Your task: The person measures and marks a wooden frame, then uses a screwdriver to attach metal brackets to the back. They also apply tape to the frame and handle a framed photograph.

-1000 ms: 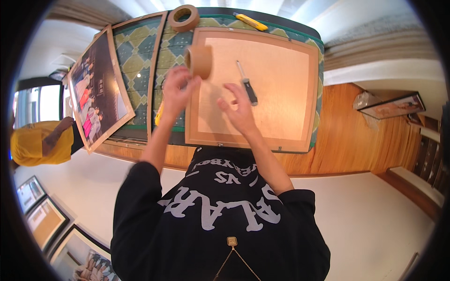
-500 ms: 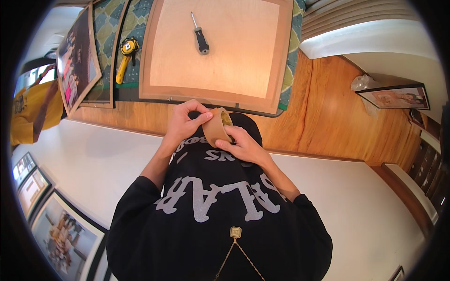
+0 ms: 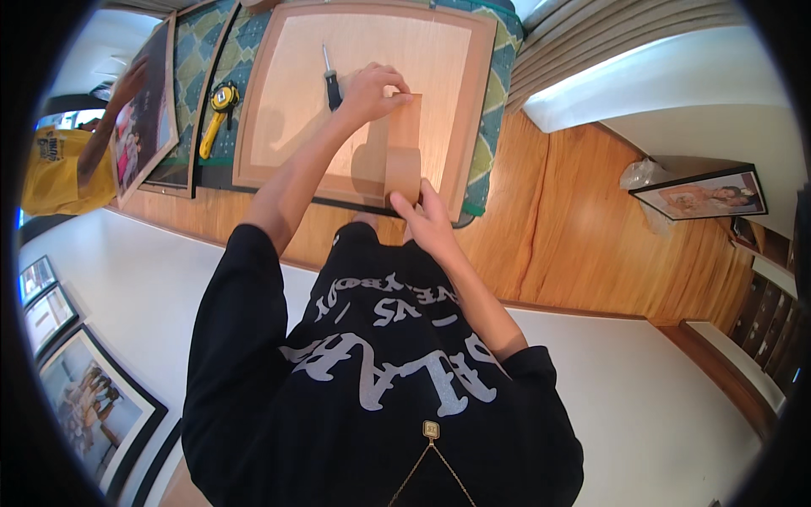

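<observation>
A roll of brown tape [image 3: 403, 173] is gripped by my right hand [image 3: 430, 221], near the front edge of the framed board [image 3: 338, 144]. From the roll a strip of tape [image 3: 405, 122] stretches away from me, and my left hand [image 3: 377, 91] pinches its far end over the board. The board is pale wood, with brown tape along its borders. Partly behind my left hand lies a screwdriver [image 3: 329, 72] with a black and grey handle.
A yellow and black tool [image 3: 219, 114], apparently a tape measure or cutter, rests on the patterned green cloth [image 3: 247, 42] left of the board. Further left, a person in a yellow shirt [image 3: 72, 173] holds a framed photo [image 3: 148, 118]. Another framed picture [image 3: 705, 194] leans at right.
My left hand has moved forward over the board, drawing a length of tape off the roll. My right hand has brought the roll up to the board's front edge.
</observation>
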Demonstrator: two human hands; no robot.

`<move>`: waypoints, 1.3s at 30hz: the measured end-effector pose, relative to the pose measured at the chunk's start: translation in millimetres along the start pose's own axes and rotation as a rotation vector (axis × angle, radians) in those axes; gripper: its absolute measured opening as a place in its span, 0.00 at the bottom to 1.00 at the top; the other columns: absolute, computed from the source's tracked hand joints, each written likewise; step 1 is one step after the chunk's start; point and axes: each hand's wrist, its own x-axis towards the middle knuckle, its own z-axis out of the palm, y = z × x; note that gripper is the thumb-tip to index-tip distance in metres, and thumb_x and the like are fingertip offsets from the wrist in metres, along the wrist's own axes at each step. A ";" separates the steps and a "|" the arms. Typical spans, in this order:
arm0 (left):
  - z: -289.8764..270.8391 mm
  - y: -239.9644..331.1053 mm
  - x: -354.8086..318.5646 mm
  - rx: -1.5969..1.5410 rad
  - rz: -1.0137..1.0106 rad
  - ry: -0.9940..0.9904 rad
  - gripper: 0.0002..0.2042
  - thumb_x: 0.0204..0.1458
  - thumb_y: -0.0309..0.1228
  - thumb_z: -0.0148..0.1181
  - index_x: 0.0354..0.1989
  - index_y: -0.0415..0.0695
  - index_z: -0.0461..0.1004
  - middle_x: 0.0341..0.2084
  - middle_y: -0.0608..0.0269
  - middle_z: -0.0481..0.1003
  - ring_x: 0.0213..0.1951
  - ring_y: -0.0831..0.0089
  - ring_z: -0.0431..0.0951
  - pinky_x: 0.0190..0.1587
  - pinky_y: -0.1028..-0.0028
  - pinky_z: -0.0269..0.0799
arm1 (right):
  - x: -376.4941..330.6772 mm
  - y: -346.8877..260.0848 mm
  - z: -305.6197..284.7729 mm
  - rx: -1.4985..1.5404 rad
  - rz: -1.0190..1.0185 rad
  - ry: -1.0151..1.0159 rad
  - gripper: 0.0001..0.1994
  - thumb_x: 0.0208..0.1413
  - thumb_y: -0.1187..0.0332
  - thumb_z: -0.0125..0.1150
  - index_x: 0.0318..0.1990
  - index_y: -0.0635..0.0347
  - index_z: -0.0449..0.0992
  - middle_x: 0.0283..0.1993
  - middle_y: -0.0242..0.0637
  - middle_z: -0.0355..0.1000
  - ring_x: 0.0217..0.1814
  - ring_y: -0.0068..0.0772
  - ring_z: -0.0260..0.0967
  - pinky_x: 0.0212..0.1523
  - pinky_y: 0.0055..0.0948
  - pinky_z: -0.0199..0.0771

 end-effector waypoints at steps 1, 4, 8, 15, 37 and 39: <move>8.0 -13.4 15.3 0.053 0.036 -0.018 0.07 0.45 0.40 0.70 0.28 0.53 0.83 0.33 0.71 0.79 0.45 0.64 0.75 0.47 0.62 0.67 | 21.4 -2.4 5.2 0.041 0.062 0.043 0.20 0.61 0.55 0.63 0.46 0.67 0.73 0.34 0.39 0.75 0.34 0.24 0.69 0.36 0.27 0.70; 23.4 -40.3 41.3 0.090 0.040 -0.047 0.08 0.45 0.42 0.70 0.29 0.55 0.83 0.44 0.72 0.76 0.52 0.62 0.71 0.54 0.60 0.62 | 66.5 -12.1 15.2 0.132 0.226 0.143 0.18 0.60 0.57 0.64 0.44 0.66 0.73 0.33 0.36 0.75 0.32 0.23 0.68 0.34 0.27 0.69; 46.0 -62.3 37.0 0.094 0.164 0.082 0.15 0.43 0.45 0.70 0.39 0.57 0.81 0.51 0.65 0.73 0.54 0.60 0.70 0.56 0.58 0.61 | 89.1 -7.8 16.3 0.146 0.309 0.143 0.18 0.61 0.59 0.64 0.46 0.67 0.74 0.36 0.36 0.76 0.36 0.23 0.71 0.38 0.26 0.72; 44.2 -57.7 37.6 0.009 0.026 0.109 0.41 0.39 0.50 0.72 0.65 0.57 0.64 0.56 0.62 0.69 0.60 0.60 0.66 0.60 0.58 0.57 | 86.8 -33.4 -1.5 0.175 0.461 0.066 0.22 0.59 0.58 0.67 0.49 0.70 0.75 0.42 0.42 0.78 0.45 0.29 0.75 0.47 0.29 0.74; -10.4 43.8 -166.2 -0.070 -0.922 0.420 0.18 0.45 0.28 0.70 0.47 0.43 0.77 0.40 0.55 0.74 0.46 0.58 0.72 0.51 0.63 0.69 | 387.4 -35.7 69.7 -0.959 -0.402 -0.192 0.19 0.59 0.54 0.54 0.49 0.61 0.74 0.43 0.53 0.74 0.48 0.53 0.73 0.47 0.52 0.73; -9.8 33.6 -179.6 0.179 -0.953 0.538 0.20 0.44 0.30 0.72 0.48 0.43 0.77 0.38 0.56 0.74 0.46 0.58 0.72 0.53 0.62 0.67 | 435.1 -37.0 52.4 -1.118 -0.406 -0.070 0.21 0.60 0.56 0.54 0.54 0.62 0.70 0.52 0.55 0.70 0.55 0.55 0.69 0.52 0.53 0.71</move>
